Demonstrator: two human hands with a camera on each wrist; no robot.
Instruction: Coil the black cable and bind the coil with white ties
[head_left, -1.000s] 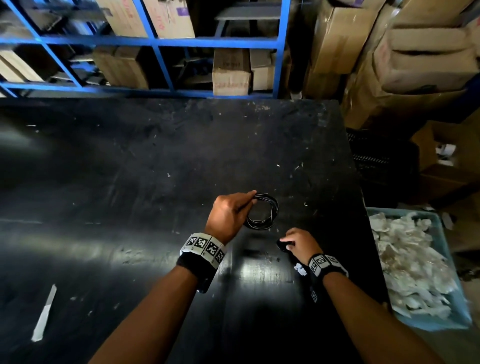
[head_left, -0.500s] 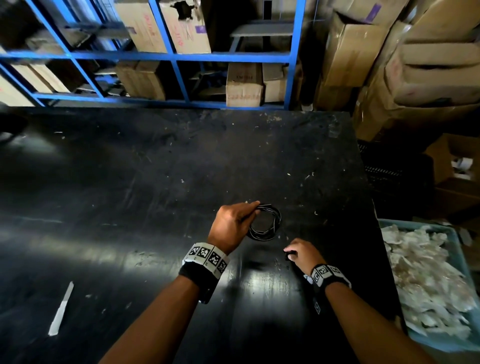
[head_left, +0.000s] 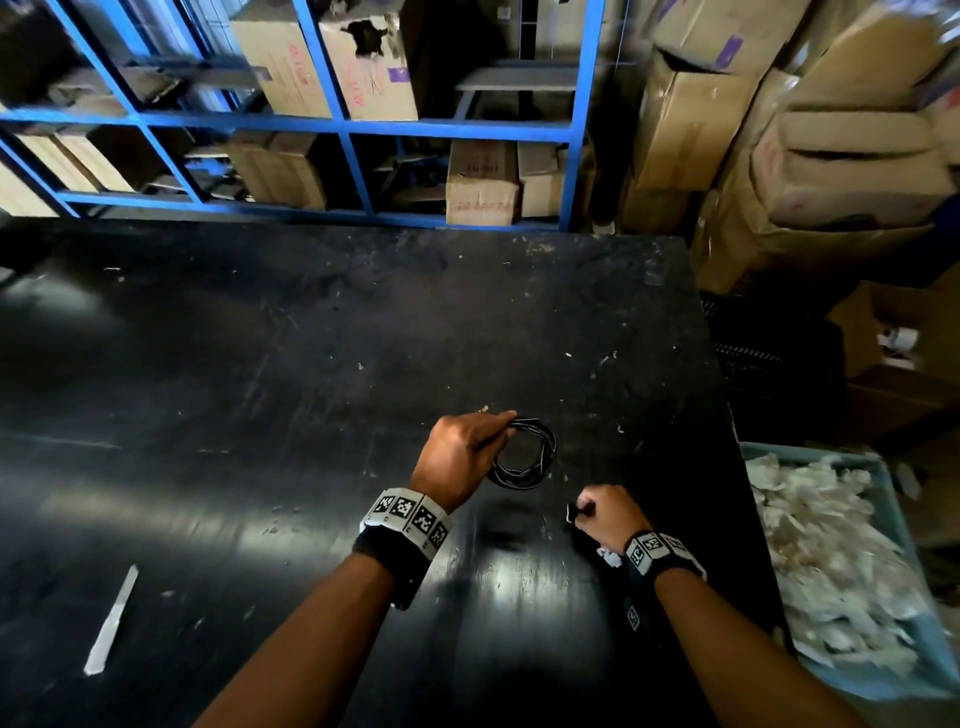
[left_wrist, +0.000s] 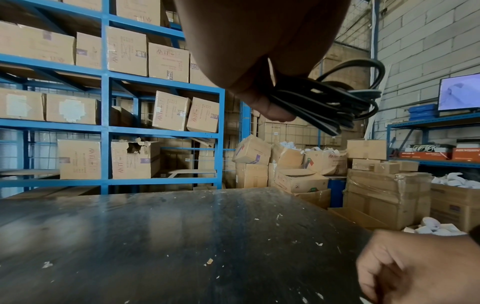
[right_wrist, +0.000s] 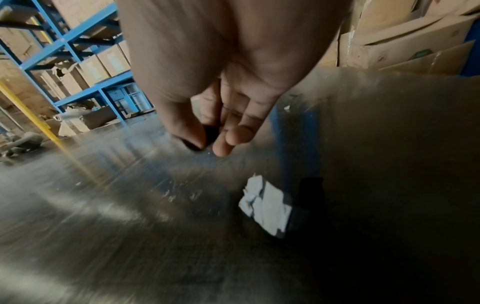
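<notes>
My left hand (head_left: 488, 436) grips a small coil of black cable (head_left: 524, 454) by its left side, held just above the black table (head_left: 311, 415). In the left wrist view the coil's loops (left_wrist: 337, 98) stick out to the right of my curled fingers (left_wrist: 267, 109). My right hand (head_left: 579, 512) is low over the table, right of and nearer than the coil. Its thumb and fingertips (right_wrist: 226, 144) pinch a small black piece (right_wrist: 210, 133); I cannot tell what it is. A crumpled white scrap (right_wrist: 265, 205) lies under the right wrist.
A blue tub (head_left: 810, 448) full of white pieces stands off the table's right edge. A white strip (head_left: 111, 621) lies at the near left. Blue shelving (head_left: 358, 124) with cartons runs behind the table, and stacked cartons (head_left: 852, 156) fill the back right.
The head view has tilted up a little. Both hands keep their holds and have barely shifted over the table.
</notes>
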